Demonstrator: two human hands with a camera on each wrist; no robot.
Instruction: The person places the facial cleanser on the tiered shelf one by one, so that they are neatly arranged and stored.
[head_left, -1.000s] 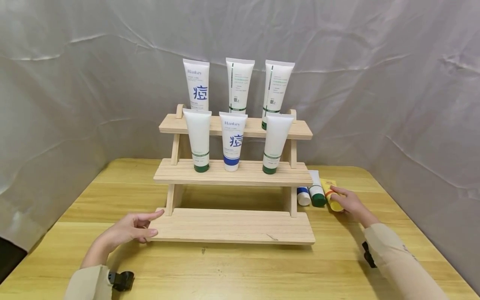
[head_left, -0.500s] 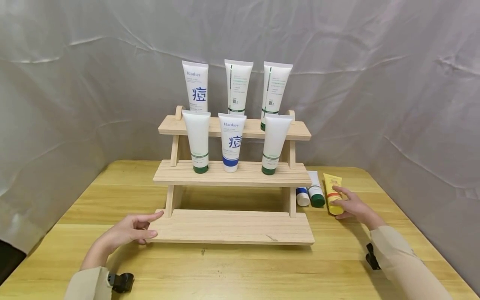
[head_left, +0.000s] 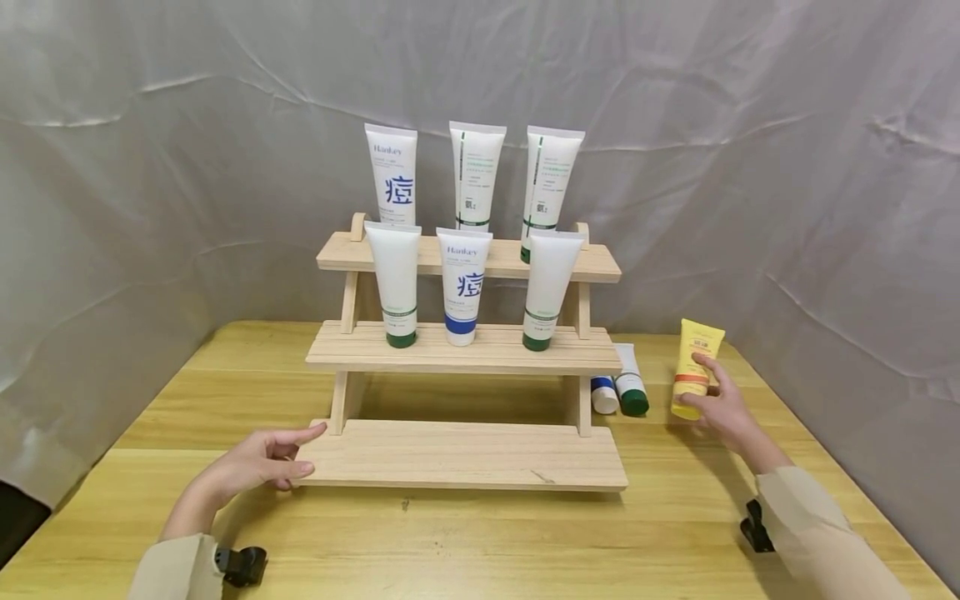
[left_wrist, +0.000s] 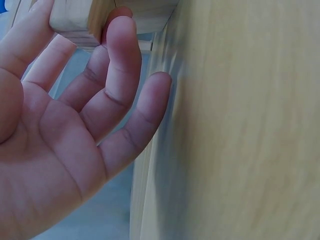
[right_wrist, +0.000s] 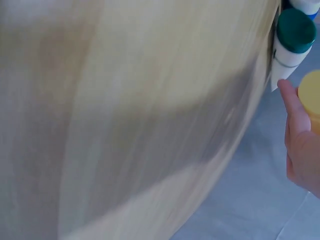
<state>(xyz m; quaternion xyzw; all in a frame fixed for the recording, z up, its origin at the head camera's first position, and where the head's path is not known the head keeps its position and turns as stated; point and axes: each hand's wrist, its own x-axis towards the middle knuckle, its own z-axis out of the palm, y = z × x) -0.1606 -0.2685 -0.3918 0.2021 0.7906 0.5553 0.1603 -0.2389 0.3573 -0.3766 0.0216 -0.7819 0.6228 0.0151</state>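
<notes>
At the right of the head view, my right hand (head_left: 729, 415) holds a yellow squeeze tube (head_left: 696, 354) with an orange band, cap end down and tilted. Its yellow cap (right_wrist: 311, 95) shows beside the fingers in the right wrist view. My left hand (head_left: 251, 462) grips the left end of the bottom board of a three-tier wooden display stand (head_left: 465, 454). In the left wrist view some fingers curl at the board end (left_wrist: 80, 22), and the little finger stands free.
Three white tubes (head_left: 478, 175) stand on the top tier and three more (head_left: 393, 275) on the middle one. Right of the stand, a green-capped tube (head_left: 632, 383) and a blue-banded tube (head_left: 603, 396) lie on the wooden table (head_left: 480, 542). Grey cloth (head_left: 150, 167) hangs behind.
My right hand has lifted the yellow tube from beside the lying tubes, moving right and tipping it more upright. The left hand stays on the stand.
</notes>
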